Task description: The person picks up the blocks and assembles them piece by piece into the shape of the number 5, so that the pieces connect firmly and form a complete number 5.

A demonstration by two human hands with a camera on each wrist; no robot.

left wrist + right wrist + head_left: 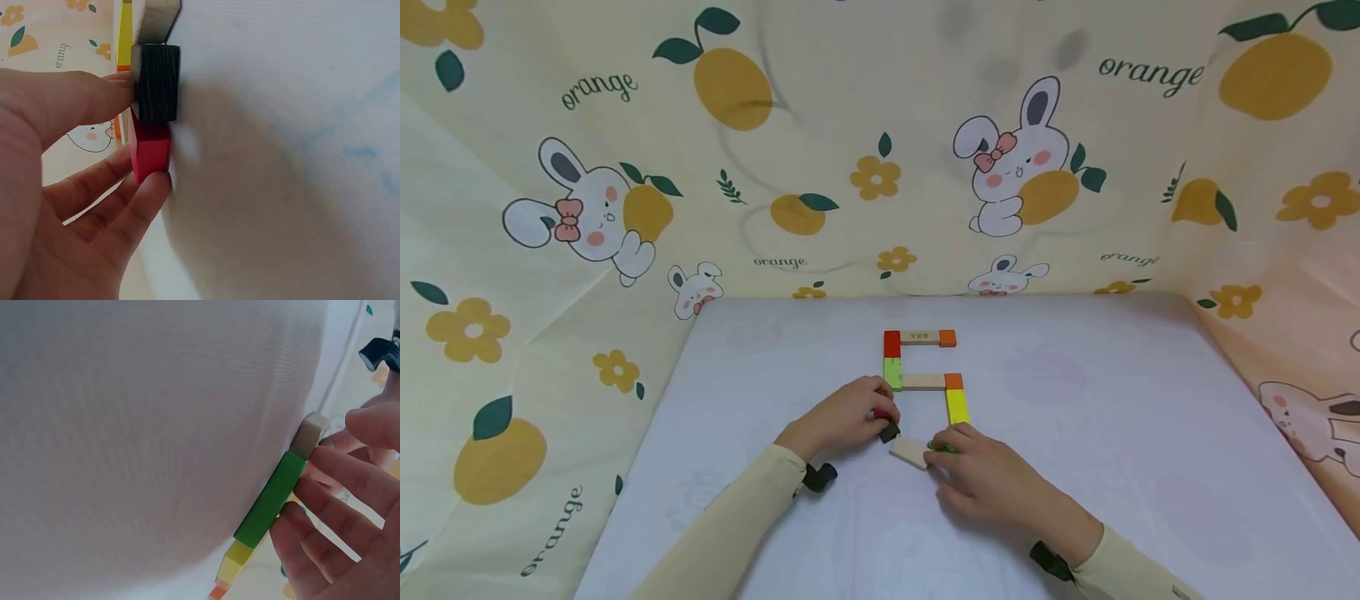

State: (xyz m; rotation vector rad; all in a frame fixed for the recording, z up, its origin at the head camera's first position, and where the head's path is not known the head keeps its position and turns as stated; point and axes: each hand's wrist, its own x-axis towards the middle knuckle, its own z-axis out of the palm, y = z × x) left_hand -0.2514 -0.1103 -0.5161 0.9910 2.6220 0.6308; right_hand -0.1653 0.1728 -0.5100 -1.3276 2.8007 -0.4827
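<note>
In the head view my left hand [853, 414] curls round a black block [889, 432] and a red block beside it. The left wrist view shows its thumb against the black block and a fingertip at the end of the red block [151, 150]. A plain wooden block [909, 452] lies slanted between the two hands. My right hand [988, 471] touches a green block [270, 500] with fairly straight fingertips; its thumb stands apart from the block. Beyond the green block, a yellow block [957, 406] continues the row, with a small orange block [953, 381] at its far end.
Farther back on the white table [1112, 467], a red block [892, 343], a light green block [892, 373], plain blocks [923, 382] and an orange block [947, 338] form an angular outline. A printed cloth [820, 158] hangs behind and at the sides.
</note>
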